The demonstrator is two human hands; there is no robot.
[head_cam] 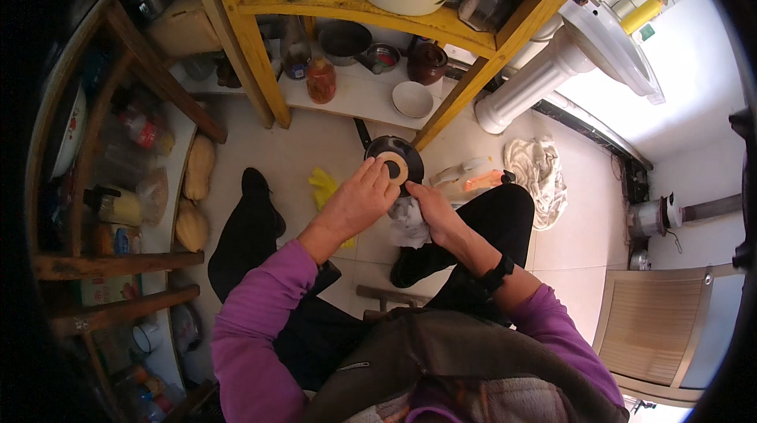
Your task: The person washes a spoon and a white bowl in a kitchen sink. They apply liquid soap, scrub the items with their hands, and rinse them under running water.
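Observation:
Between my knees, my left hand (362,195) has its fingertips on a flat tan ring (403,164) with a dark centre. The ring overlaps a small black frying pan (384,144), whose handle (362,133) points away from me. My right hand (436,215) is closed around a crumpled whitish cloth (409,231). Its thumb is at the near rim of the dark pan. Whether the pan rests on the floor or is held up, I cannot tell. A yellow rubber glove (323,185) lies on the floor beside my left hand.
A yellow wooden shelf (366,9) with enamel pots, jars and a white bowl (412,99) stands ahead. At right are a plastic bag (461,177), a cream cloth (535,180) and a pedestal sink (526,89). Squashes (200,167) line the left shelving.

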